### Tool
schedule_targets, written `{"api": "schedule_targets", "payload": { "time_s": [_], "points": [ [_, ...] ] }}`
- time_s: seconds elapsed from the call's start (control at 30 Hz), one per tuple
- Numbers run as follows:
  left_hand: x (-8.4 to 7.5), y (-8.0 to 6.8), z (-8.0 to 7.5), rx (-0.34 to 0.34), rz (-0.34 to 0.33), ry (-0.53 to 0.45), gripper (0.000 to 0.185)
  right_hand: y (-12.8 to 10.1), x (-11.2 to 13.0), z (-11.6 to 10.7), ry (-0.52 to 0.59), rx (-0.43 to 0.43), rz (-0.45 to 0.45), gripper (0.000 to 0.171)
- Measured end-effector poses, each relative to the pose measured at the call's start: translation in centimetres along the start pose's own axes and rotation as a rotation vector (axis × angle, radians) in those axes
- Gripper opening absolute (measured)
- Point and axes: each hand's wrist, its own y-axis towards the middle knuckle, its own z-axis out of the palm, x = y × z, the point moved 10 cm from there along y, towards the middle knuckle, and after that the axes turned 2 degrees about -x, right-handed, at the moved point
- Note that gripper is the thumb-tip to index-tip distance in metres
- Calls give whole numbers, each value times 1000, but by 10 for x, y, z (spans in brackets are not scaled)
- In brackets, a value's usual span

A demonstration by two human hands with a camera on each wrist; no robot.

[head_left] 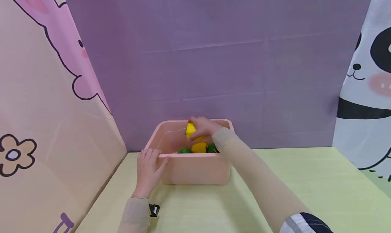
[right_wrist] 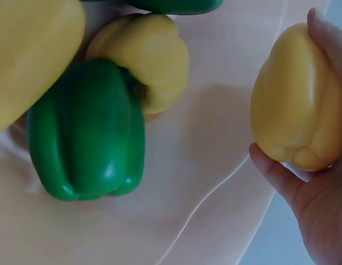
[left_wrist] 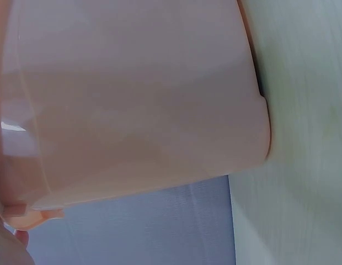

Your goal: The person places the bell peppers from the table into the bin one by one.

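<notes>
A pink plastic tub (head_left: pixel 195 170) stands on the pale green table against the purple backdrop. My right hand (head_left: pixel 204 127) reaches into it and grips a yellow bell pepper (head_left: pixel 191 130) (right_wrist: pixel 298 118) above the tub's floor. Below lie a green pepper (right_wrist: pixel 88 132), a second yellow pepper (right_wrist: pixel 146 58) and more yellow and green ones (head_left: pixel 199 147). My left hand (head_left: pixel 149 166) holds the tub's near left rim, fingers over the edge. The left wrist view shows mostly the tub's outer wall (left_wrist: pixel 138 105).
A cartoon-printed panel (head_left: pixel 45 124) closes the left side and a panda-printed one (head_left: pixel 366 90) the right. A small black clip-like object (head_left: pixel 154 210) lies on the table (head_left: pixel 305 178) by my left wrist.
</notes>
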Motion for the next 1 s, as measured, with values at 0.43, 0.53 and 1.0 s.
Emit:
{"api": "schedule_targets", "payload": {
  "time_s": [0.43,0.53,1.0],
  "points": [
    [0,0,-5,-27,23,-11,29,-12,-1,16,209,142,56,56],
    [0,0,-5,-30,26,-15,29,-16,-1,19,246,170,80,50],
    [0,-1,-5,-37,40,-15,31,-21,-9,26,149,242,137,44]
  ]
}}
